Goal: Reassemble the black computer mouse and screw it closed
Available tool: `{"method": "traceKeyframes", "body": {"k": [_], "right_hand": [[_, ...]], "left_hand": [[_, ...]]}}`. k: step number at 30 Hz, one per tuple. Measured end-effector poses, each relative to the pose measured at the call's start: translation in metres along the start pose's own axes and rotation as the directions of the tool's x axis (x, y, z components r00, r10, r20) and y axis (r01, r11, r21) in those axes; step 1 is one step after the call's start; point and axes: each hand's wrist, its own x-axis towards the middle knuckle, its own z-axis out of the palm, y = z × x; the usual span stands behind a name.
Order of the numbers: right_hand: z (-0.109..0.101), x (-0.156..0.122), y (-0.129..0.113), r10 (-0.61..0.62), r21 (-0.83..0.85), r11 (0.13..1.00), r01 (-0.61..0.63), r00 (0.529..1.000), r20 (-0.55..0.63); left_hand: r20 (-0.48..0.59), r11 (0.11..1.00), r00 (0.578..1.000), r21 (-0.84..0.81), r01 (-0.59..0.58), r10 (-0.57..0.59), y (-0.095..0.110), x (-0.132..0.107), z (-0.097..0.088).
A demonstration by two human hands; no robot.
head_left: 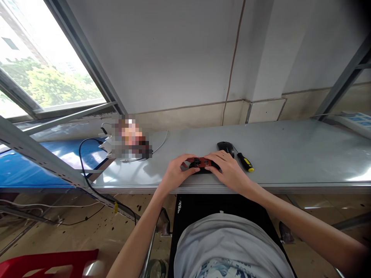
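From where I stand, both hands are closed around a black plastic base [203, 171] with a red circuit board [206, 162] in it, right between them over the near edge of the grey table [295, 154]. The left hand [177, 170] grips one end, thumb on the near side; the right hand [228, 168] clasps the other, fingers toward the far side. Just beyond the right hand lies a rounded black mouse-shaped piece [226, 147], and just to its right a yellow-and-black screwdriver [245, 162]. I can't tell whether the base touches the table.
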Motion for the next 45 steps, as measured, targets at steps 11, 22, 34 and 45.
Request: {"method": "traceKeyframes", "body": {"k": [11,22,34,45], "right_hand": [[0.003,0.004,0.007,-0.022,0.107,0.994,0.032,0.995,-0.096],[-0.002,0.011,0.003,0.251,0.264,0.936,-0.232,0.967,-0.038],[0.001,0.010,0.003,0.257,0.225,0.944,-0.242,0.966,-0.040],[0.002,0.008,0.003,0.232,0.160,0.962,-0.221,0.971,-0.053]], "left_hand": [[-0.023,0.997,0.997,0.026,-0.069,0.070,0.002,0.000,0.000],[-0.046,0.994,0.994,0.062,-0.093,0.095,0.001,0.000,0.001],[-0.050,0.996,0.997,0.070,-0.056,0.059,0.001,0.000,0.000],[-0.068,0.995,0.996,0.086,-0.045,0.051,-0.002,0.001,0.001]]}}
